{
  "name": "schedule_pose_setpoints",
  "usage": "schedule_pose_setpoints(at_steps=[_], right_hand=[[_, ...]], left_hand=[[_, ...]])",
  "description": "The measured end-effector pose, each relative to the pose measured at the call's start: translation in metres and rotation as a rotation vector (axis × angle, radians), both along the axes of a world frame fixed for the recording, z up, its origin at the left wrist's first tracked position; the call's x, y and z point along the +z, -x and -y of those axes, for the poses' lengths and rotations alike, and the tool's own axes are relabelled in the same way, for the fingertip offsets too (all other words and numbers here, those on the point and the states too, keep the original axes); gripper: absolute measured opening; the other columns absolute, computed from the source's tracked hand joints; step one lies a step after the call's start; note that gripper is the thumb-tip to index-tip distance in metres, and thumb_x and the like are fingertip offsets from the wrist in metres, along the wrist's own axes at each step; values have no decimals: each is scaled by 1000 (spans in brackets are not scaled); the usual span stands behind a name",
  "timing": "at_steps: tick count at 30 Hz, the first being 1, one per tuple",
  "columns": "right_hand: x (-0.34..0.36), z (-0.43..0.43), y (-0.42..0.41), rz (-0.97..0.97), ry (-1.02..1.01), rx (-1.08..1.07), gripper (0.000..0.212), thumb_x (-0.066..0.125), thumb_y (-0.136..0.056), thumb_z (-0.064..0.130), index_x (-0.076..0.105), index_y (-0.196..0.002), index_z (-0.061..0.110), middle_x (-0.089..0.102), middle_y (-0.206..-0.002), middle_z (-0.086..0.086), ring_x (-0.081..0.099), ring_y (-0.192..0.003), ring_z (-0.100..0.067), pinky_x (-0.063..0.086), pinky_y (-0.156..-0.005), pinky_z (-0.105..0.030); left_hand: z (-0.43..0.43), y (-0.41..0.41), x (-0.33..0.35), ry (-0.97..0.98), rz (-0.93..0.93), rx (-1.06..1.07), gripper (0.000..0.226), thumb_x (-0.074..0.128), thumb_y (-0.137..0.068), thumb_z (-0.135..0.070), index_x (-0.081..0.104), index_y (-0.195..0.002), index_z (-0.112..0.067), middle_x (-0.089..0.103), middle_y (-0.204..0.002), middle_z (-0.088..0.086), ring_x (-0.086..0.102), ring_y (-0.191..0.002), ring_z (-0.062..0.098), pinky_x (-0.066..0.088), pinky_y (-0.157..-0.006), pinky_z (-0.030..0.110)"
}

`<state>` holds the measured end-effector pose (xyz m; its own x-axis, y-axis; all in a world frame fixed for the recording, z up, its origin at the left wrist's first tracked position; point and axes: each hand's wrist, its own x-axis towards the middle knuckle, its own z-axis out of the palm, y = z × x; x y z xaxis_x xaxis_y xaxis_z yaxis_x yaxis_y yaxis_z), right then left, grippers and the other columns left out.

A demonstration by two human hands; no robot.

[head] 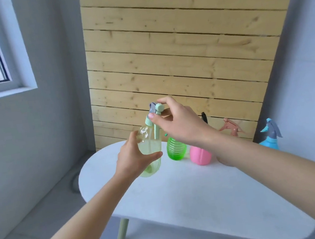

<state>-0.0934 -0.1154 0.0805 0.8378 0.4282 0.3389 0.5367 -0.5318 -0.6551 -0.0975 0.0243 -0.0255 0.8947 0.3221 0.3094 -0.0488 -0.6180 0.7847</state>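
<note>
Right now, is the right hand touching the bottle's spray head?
Touching. The head view shows the right hand pinching the spray head, while the left hand grips the pale green bottle.

Forearms bare; left hand (131,158), right hand (181,122) bare; nails short, plain.

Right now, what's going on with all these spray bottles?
A person is handling the pale green spray bottle: the left hand grips its body, tilted, at the white table, while the right hand pinches its spray head. A bright green bottle, a pink bottle and a blue bottle stand to its right.
</note>
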Motion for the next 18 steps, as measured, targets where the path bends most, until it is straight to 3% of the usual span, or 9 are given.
schedule_pose_setpoints(at_steps=[6,10,14,18], right_hand=[[29,39,95,-68,-75,-19,38,54,-90,53,50,-116,26,71,-98,13,65,-80,-11,52,-77,-29],[44,59,139,-80,-172,-60,39,59,-88,51,50,-106,19,70,-78,15,62,-72,-9,55,-77,-33],[45,75,165,-67,-164,-94,30,68,-83,35,47,-98,20,69,-94,-1,68,-82,-21,56,-81,-42],[36,89,187,-13,-113,-81,24,66,-85,25,47,-97,18,65,-94,-4,60,-74,-25,48,-60,-30]], left_hand=[[32,93,23,-34,41,-56,84,83,-64,-43,40,-134,-27,53,-113,-11,50,-113,12,41,-90,29],[48,135,27,-89,133,-74,85,82,-64,-46,39,-136,-29,54,-120,-7,49,-113,8,35,-84,22],[61,173,26,-98,230,-101,82,83,-65,-43,42,-135,-29,51,-113,-8,49,-101,3,33,-80,16],[61,197,22,-106,210,-163,82,85,-60,-42,47,-132,-29,56,-110,-8,55,-94,0,42,-84,19]])
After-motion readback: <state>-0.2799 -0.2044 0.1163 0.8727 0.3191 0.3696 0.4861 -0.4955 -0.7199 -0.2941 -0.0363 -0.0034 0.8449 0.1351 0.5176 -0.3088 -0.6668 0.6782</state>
